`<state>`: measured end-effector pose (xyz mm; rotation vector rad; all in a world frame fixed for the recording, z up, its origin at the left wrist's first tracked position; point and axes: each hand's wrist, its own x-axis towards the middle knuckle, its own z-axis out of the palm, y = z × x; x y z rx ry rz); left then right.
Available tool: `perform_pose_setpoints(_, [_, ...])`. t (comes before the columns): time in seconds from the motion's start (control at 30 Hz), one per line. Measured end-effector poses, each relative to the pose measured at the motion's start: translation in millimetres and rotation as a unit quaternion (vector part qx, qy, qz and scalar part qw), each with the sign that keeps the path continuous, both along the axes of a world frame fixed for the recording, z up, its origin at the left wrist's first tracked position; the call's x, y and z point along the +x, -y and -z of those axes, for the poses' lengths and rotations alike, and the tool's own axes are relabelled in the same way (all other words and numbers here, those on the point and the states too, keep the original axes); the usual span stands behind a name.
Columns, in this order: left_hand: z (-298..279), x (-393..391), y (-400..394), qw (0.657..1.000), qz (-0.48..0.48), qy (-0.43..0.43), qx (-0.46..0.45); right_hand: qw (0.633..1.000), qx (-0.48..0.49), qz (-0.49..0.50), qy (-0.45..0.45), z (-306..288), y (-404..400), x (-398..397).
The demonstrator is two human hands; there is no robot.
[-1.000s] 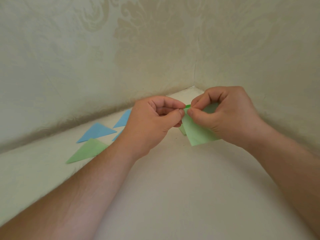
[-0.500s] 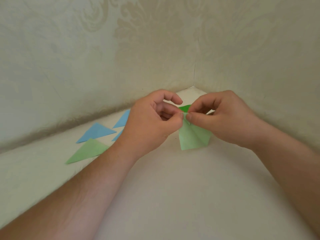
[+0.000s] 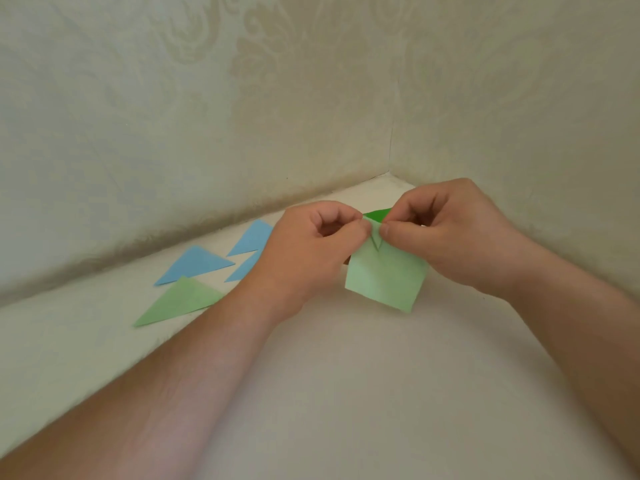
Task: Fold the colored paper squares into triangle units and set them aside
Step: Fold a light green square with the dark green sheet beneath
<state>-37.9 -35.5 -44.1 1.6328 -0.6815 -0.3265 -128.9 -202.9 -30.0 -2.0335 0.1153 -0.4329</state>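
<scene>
A light green paper square (image 3: 385,278) hangs just above the white surface, bent along its middle with two top corners brought together. My left hand (image 3: 311,247) pinches one top corner and my right hand (image 3: 446,233) pinches the other, thumbs meeting at the paper's top. To the left lie folded triangles: a green triangle (image 3: 180,301) in front and three blue triangles (image 3: 195,265) behind it, partly hidden by my left hand. A darker green paper (image 3: 377,214) shows behind my fingers.
The white surface (image 3: 346,393) ends in a corner where two patterned cream walls (image 3: 242,98) meet, just behind my hands. My forearms cross the near part of the surface from both lower corners.
The green paper has swung from tilted right to hanging more squarely between my hands. Both hands stay pinched at its top, and the two corners now meet with a small V gap.
</scene>
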Motion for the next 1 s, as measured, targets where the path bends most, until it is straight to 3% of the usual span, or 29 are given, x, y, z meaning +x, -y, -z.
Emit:
perform_pose_setpoints(0.5, [4.5, 5.1, -0.1, 0.998, 0.045, -0.046, -0.002, 0.999, 0.043, 0.004, 0.016, 4.1, -1.6, 6.3])
perform_pose_setpoints(1.0, [4.1, 3.2, -1.3, 0.997, 0.058, -0.017, 0.056, 0.997, 0.068, 0.027, 0.039, 8.6, 1.5, 11.4])
